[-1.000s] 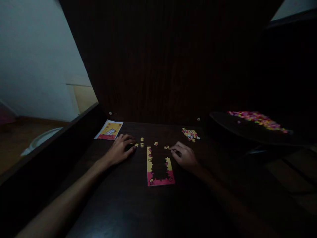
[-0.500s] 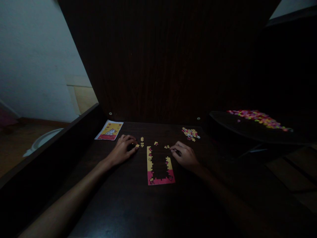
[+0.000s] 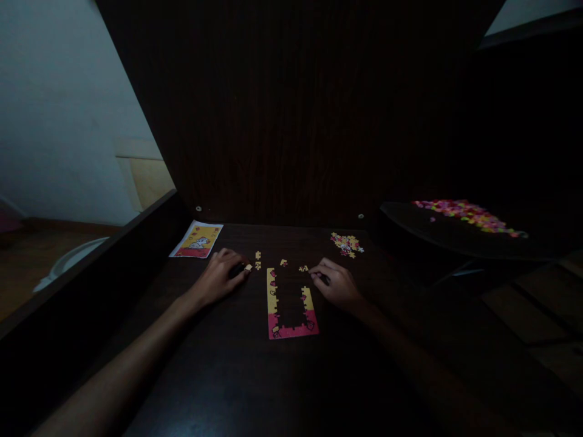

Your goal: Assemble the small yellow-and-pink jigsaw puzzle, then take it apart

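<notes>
Still beside puzzle piece point(image 3: 303, 268): right hand point(image 3: 337, 284) (virtually unmoved).

The table point(image 3: 218, 370) looks smooth wood, faintly glossy at bottom left; the panel point(image 3: 291, 121), top centre, shows wood grain. The puzzle point(image 3: 294, 332), lower centre, resembles matt card, the sheet point(image 3: 200, 240) paper.

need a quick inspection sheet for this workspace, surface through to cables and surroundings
Surface: dark tabletop, dimly lit
Job's things: partly joined puzzle border, far side open; loose pieces beyond it; piece pile back right; picture sheet back left
Clutter: small colourful bits on a dark ledge at right
Hands: left hand by one loose piece, right hand by another; grips unclear
Cables: nothing seen
Surroundings: dark upright panel behind; pale wall left
</notes>
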Available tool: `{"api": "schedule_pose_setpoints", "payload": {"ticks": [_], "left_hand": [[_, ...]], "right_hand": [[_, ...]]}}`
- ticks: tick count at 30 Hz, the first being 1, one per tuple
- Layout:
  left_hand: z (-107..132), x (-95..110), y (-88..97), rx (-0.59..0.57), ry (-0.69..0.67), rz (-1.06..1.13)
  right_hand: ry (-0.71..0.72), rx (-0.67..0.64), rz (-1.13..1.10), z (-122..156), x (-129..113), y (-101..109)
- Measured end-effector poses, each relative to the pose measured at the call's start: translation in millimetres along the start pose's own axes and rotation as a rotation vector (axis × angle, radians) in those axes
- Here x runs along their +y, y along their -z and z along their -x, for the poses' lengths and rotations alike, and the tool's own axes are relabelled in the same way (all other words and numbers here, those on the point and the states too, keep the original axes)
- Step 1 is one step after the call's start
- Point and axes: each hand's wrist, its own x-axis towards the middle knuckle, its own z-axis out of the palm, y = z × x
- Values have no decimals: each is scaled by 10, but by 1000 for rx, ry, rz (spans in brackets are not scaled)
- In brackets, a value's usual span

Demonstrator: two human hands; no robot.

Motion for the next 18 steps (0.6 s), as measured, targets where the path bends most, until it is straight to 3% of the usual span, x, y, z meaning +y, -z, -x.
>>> {"api": "schedule_pose_setpoints", "payload": {"ticks": [11,18], "left_hand": [[17,41,20,-72,-68,-9],[5,74,23,-15,-18,3]], "right_hand": [[-4,-7,0,-4,-28,28],[-20,-17,11,3,-25,22]]}}
